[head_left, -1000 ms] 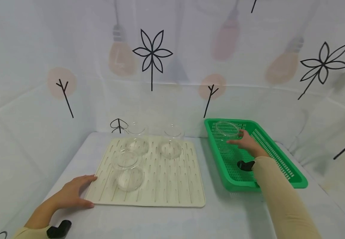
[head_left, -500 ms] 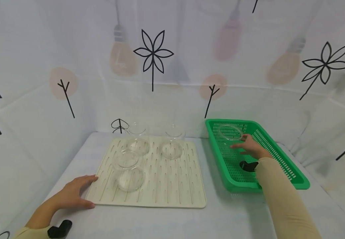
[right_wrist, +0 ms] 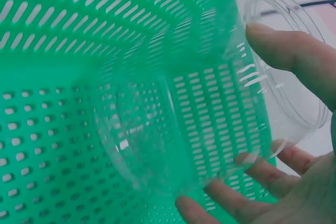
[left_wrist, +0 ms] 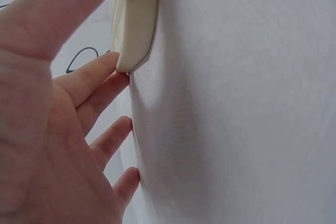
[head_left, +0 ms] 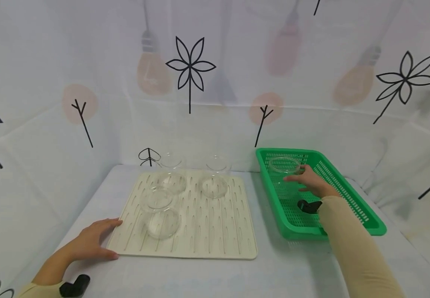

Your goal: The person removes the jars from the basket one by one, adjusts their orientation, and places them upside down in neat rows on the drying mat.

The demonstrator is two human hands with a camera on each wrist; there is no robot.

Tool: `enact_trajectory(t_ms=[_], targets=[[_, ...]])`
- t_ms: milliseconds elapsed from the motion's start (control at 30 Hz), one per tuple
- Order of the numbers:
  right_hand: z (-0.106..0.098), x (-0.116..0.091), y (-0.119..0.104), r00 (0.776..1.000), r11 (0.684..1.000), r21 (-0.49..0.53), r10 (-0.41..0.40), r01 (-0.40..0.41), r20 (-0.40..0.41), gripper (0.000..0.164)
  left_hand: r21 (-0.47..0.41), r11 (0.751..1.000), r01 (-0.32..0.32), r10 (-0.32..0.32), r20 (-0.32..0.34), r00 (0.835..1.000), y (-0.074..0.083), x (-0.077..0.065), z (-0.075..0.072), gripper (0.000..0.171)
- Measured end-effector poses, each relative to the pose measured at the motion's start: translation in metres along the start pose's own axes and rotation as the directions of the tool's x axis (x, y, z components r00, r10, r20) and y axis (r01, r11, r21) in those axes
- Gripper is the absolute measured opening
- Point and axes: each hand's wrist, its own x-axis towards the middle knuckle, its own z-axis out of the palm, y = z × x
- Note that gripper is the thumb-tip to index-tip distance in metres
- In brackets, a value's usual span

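Observation:
In the head view my right hand [head_left: 310, 181] is inside the green basket [head_left: 283, 227], its thumb and fingers around a clear jar [head_left: 284, 170]. Rim up and lidless, that jar looks close to the basket's floor; whether it touches is hard to tell. The right wrist view shows the thumb near the jar's rim [right_wrist: 286, 59] and the fingers along its side. My left hand [head_left: 88, 242] rests at the near left corner of a cream ribbed mat [head_left: 218, 231], thumb and fingers spread and touching its edge. Three clear jars stand on the mat, including a front one [head_left: 161, 223].
Behind it on the mat are two more jars, a back left jar [head_left: 172, 182] and a back middle jar [head_left: 213, 185]. Everything sits on a white cloth-covered table [head_left: 185, 277]. A patterned curtain [head_left: 215, 132] hangs close behind the mat and basket.
My right hand has lowered the clear jar a little within the basket. Tilted in the earlier frames, the jar's rim is now about level. The left hand stays put.

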Motion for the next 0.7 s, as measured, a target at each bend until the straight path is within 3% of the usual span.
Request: enact_trajectory(t_ms=[700], targets=[[0.004, -0.027, -0.033, 0.996, 0.999, -0.035, -0.016, 0.012, -0.093, 0.111, -0.021, 1.0, 0.009, -0.009, 0.006, 1.0, 0.0, -0.001, 0.0, 0.093]])
